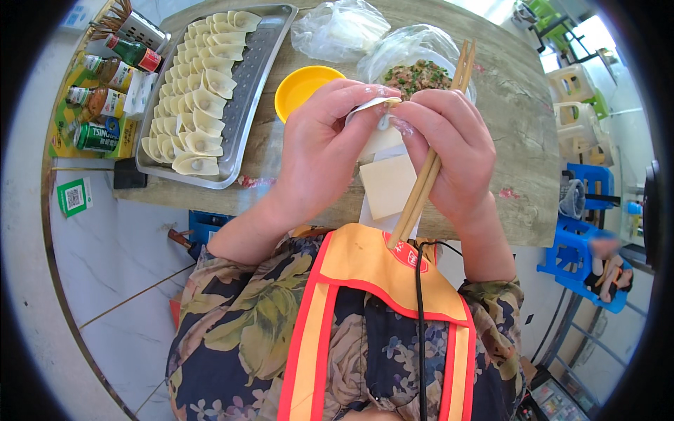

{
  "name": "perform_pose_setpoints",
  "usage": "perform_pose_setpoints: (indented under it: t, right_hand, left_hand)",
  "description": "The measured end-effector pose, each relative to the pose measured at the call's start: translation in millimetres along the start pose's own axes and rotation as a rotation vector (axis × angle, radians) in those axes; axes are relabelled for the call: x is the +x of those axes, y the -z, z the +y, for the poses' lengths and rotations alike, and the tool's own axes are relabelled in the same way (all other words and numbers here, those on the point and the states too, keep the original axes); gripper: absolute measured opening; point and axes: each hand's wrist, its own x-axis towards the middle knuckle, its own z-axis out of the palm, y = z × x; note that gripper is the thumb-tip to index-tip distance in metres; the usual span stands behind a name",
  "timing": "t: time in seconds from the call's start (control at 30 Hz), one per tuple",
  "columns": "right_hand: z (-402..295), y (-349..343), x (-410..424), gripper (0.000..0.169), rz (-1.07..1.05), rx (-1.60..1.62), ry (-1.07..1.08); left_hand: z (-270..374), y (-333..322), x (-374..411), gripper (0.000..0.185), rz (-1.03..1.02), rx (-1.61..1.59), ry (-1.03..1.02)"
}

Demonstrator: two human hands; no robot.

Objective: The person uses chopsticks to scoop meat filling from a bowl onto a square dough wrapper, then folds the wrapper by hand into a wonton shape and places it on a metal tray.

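Note:
Between the fingertips of both hands is a folded dough wrapper (368,106), its inside hidden from view. My left hand (326,139) pinches it from the left, thumb and forefinger dusted with flour. My right hand (453,134) meets it from the right and also grips a pair of wooden chopsticks (429,168), slanted across the palm. Below the hands lies a stack of square dough wrappers (389,184) on white paper. Just beyond them a bowl of minced filling with chopped green bits (418,77) sits in a clear plastic bag. Rows of folded dumplings (202,89) fill much of a metal tray (231,176) at left.
A yellow dish (303,87) stands beyond my left hand, with a plastic bag (339,31) behind it. Bottles (134,52), a Tsingtao can (97,137) and a chopstick holder (142,31) line the left side. Blue stools (568,247) stand at right, beyond the wooden table (518,147).

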Motion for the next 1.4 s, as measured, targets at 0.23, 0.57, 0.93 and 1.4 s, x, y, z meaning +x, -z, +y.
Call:
perform_pose_setpoints:
  t: [0.23, 0.57, 0.93, 1.4]
  right_hand:
    - [5.4, -1.9, -1.4, 0.020, -0.178, 0.032, -0.035]
    - [9.7, 10.3, 4.4, 0.014, -0.536, 0.094, -0.145]
    - [15.8, 18.8, 14.9, 0.019, -0.652, 0.085, -0.297]
    - [-2.8, -3.2, -18.0, 0.015, -0.224, 0.264, -0.406]
  left_hand:
    - [3.8, 14.9, 3.6, 0.021, -0.188, 0.131, 0.245]
    - [9.1, 23.5, 0.0, 0.024, -0.418, -0.111, 0.693]
    - [-10.1, 10.7, -13.5, 0.028, -0.422, -0.222, 0.552]
    - [-2.5, 5.8, -18.2, 0.021, -0.232, 0.120, 0.237]
